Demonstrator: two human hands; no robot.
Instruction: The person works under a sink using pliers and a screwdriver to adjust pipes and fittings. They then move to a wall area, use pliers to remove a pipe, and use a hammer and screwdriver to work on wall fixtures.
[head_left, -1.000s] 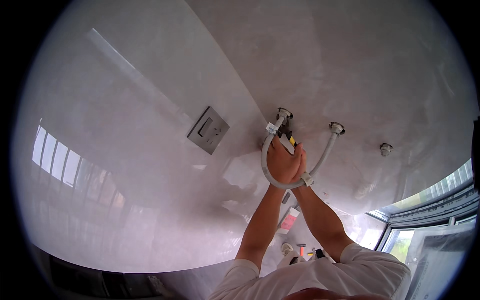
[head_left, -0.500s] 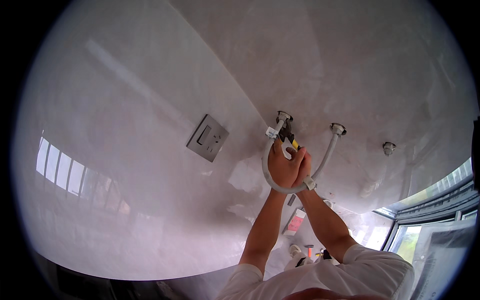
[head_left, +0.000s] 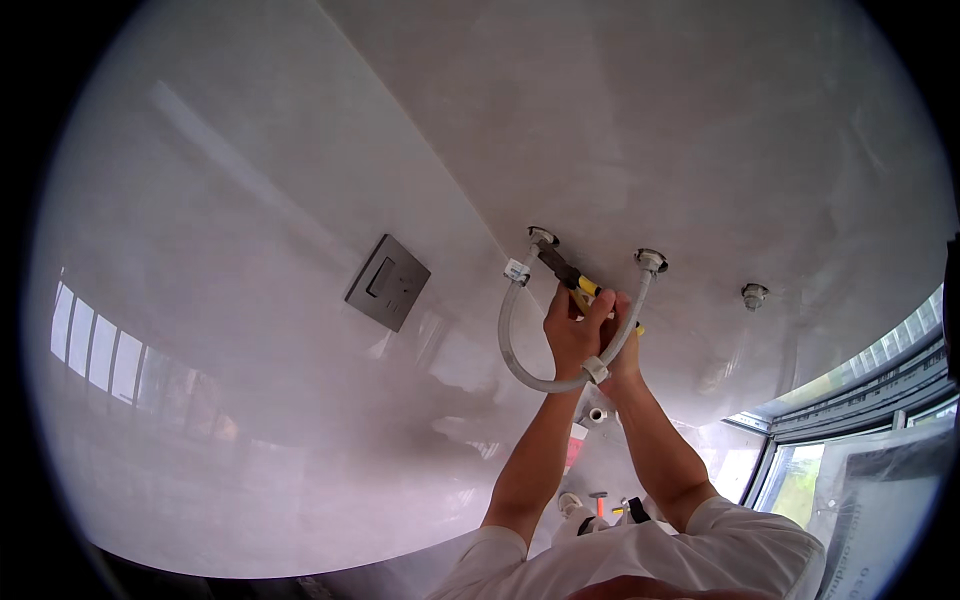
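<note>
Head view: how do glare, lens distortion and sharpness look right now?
Head view: a barred, window-like reflection shines at the left of the glossy wall; head view: fisheye curvature bows the wall's lower edge, and the corners fall black; head view: the grey hose and yellow-and-black tool look fairly sharp, though the left hand and right hand partly hide the tool.

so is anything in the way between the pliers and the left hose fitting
Nothing visible does: the head of the pliers sits right up by the left hose fitting. The grey hose loops in front of the left wrist and right hand, not between pliers and fitting.
</note>
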